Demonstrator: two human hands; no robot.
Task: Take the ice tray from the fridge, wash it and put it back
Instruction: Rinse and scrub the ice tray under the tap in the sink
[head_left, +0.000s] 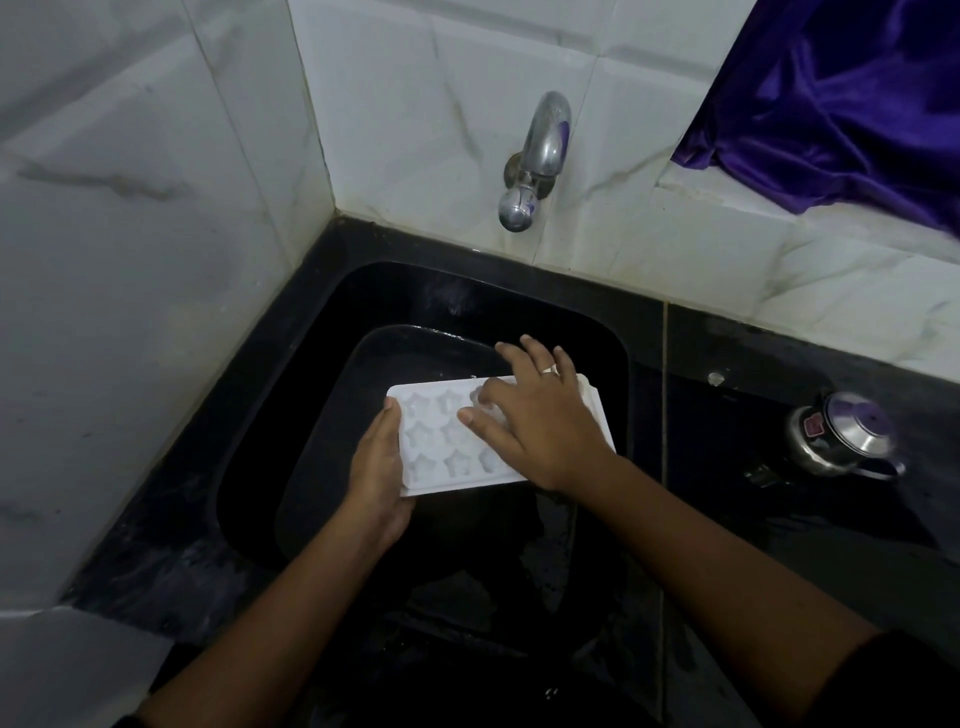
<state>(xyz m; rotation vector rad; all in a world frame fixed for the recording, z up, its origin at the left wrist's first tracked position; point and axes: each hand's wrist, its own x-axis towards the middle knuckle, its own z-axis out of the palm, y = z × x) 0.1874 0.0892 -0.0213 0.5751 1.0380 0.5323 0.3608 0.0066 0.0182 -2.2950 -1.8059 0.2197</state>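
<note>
A white ice tray with star-shaped wells is held level over the black sink. My left hand grips its left end, thumb on the top rim and fingers underneath. My right hand lies flat across the tray's right half, fingers spread and touching the wells; a ring shows on one finger. The right end of the tray is hidden under that hand. A chrome tap sticks out of the tiled wall above the sink; no water runs from it.
A steel kettle-like pot stands on the black counter to the right of the sink. A purple cloth hangs at the upper right. White marble tiles close in the left and back sides.
</note>
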